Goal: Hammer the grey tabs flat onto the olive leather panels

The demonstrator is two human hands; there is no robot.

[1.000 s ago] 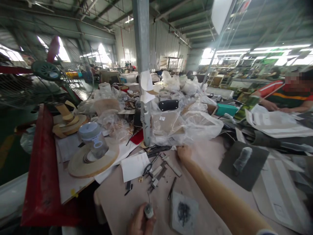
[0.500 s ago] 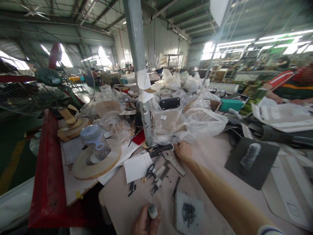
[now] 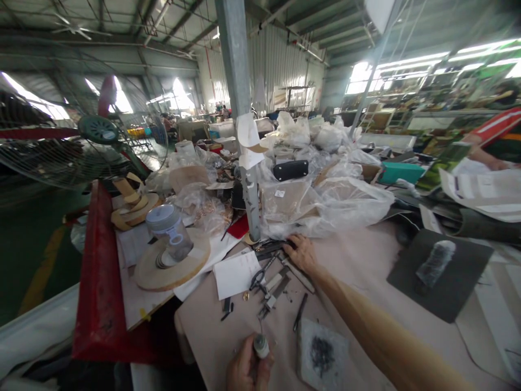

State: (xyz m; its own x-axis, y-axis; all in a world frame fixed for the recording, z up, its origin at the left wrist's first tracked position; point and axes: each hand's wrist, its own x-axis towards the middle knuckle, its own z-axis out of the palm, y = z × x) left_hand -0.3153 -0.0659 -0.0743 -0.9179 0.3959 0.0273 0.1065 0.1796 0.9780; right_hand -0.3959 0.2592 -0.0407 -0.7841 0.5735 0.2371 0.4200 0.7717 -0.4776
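Observation:
Near the bottom of the head view, my left hand is closed around a small pale bottle with a grey-green top. A thin dark line rises just beyond the bottle. My right hand reaches far across the covered table, palm down, its fingers apart at the edge of a heap of dark tools. Under and beside that hand runs a long flat tool. Black-handled scissors and a metal tool lie to its left. A dark slim tool rests above a stained pale block.
A metal post stands beyond the tools, with plastic-wrapped goods behind it. Leftward are a white paper, a tape roll bearing a clear jar, and a caged fan. A dark panel lies right; a co-worker's arm shows beyond.
The view has swung slightly left, so things sit farther right in the picture. My right hand's fingers have spread among the tools. My left hand keeps the bottle.

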